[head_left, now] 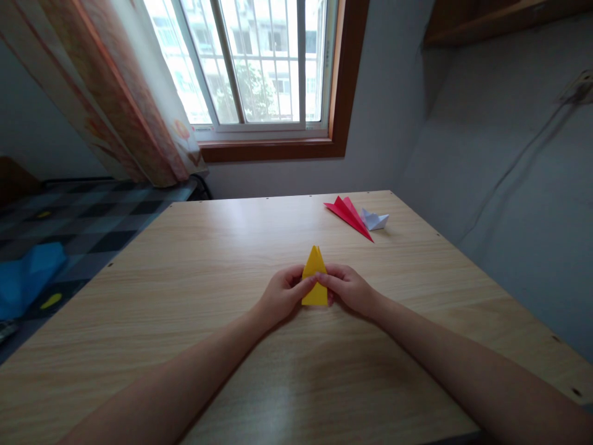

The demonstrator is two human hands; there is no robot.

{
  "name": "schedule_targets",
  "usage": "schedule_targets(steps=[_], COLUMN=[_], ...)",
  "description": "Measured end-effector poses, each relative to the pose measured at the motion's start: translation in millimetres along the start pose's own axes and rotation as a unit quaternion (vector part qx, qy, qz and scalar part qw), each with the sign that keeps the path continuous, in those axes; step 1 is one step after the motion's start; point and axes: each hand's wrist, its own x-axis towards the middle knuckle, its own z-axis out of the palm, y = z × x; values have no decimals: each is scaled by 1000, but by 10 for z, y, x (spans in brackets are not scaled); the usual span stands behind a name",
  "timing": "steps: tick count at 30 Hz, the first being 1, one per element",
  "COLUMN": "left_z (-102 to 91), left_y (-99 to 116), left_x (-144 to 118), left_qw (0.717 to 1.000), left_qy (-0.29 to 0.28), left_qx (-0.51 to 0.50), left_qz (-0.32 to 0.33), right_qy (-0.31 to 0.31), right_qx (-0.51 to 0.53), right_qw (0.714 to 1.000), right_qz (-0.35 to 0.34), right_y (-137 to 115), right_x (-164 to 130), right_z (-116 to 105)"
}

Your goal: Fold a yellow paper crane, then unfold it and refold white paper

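The left hand (280, 293) and right hand (352, 288) hold the yellow paper (315, 262) between them, just below and slightly right of the frame's centre. The fingers of both are closed on it: the thumbs press on its front and nearly meet at its middle, while the other fingers are largely hidden behind. The paper is folded, with its pointed end up and a straight edge at the bottom, above the worktop (208, 272). Farther up and to the right in the frame, a red plane (348, 216) lies just beside a white boat (376, 220). A blue object (34, 272) sits on the checked bed (109, 207) at the left edge.
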Motion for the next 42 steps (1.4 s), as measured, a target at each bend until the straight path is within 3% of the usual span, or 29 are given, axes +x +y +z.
schedule_targets(steps=[8,19,27,42], left_z=[15,15,-7,17], left_y=[-40,6,23,27], left_x=[10,-25,-21,-33], left_qw=[999,1000,998,999], left_qy=[-14,-17,-40,-39], left_qx=[-29,6,46,6], left_qz=[9,-24,-13,-26], right_qy=[-11,-120,-148,-157], right_qx=[39,4,16,20], right_qw=[999,991,986,984], right_qz=[16,51,80,87], right_y=[49,-26,-37,-73], right_x=[-1,-50,-64,-69], right_z=[-3,-43,-49,-47])
